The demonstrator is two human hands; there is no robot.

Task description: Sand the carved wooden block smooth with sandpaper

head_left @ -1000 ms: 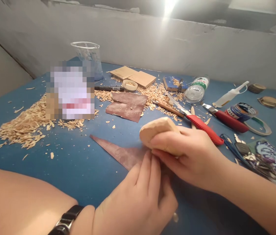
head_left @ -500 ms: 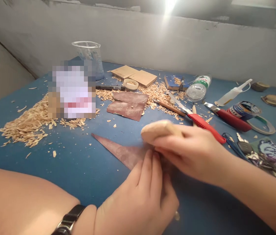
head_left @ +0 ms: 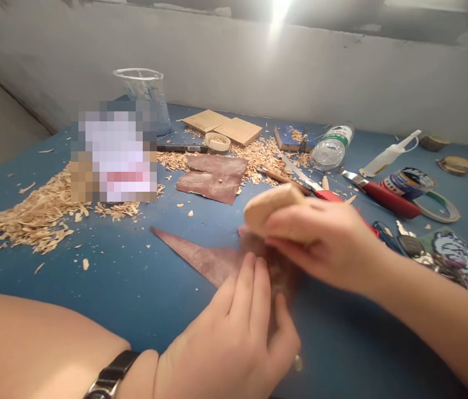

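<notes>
Evidently, the sandpaper (head_left: 204, 257) is pinned flat to the blue surface (head_left: 126, 293) by the spread fingers of the left hand (head_left: 234, 327), presumably against slipping, while the carved wooden piece (head_left: 275, 208) is gripped above it by the closed fingers of the right hand (head_left: 329, 238), its rounded end left exposed.

Your left hand (head_left: 234, 327) presses the brown sandpaper (head_left: 200, 256) flat on the blue table (head_left: 134, 288). Your right hand (head_left: 329, 238) grips a pale piece of wood (head_left: 275, 208) just above it. Curly wood bits (head_left: 38, 210) lie in a pile near the clear cup (head_left: 150, 102).
</notes>
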